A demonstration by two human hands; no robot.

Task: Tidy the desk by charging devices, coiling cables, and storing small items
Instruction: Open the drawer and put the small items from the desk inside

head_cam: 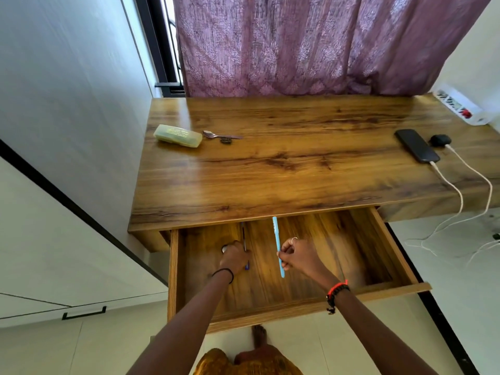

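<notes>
Open wooden drawer (338,253), pulled out below the near edge of the counter (284,171), both forearms reaching into it. Left hand (234,257), black band at the wrist, low at the drawer's left side, fingers curled; a dark blue pen (243,236) lies along its right side, touching it, and whether the fingers hold it cannot be told. Right hand (297,255), ring on one finger, red and black band at the wrist, near the drawer's middle; fingers pinched on a light blue pen (276,234), held lengthwise with its far end at the counter's near edge. On the counter, toward the far left corner: pale green plastic case (177,135), shut, lying flat; just right of it a metal spoon (220,136) with a small dark item (225,141) touching its handle. Near the right edge: dark phone (416,145), face up, a white cable (450,185) plugged into its near end and running off the near right corner to the floor; just beside the phone a small black case (440,140) with a second white cable (484,182) going the same way. Far right corner: white power strip (460,106). Behind the far edge: purple patterned curtain (311,44).
</notes>
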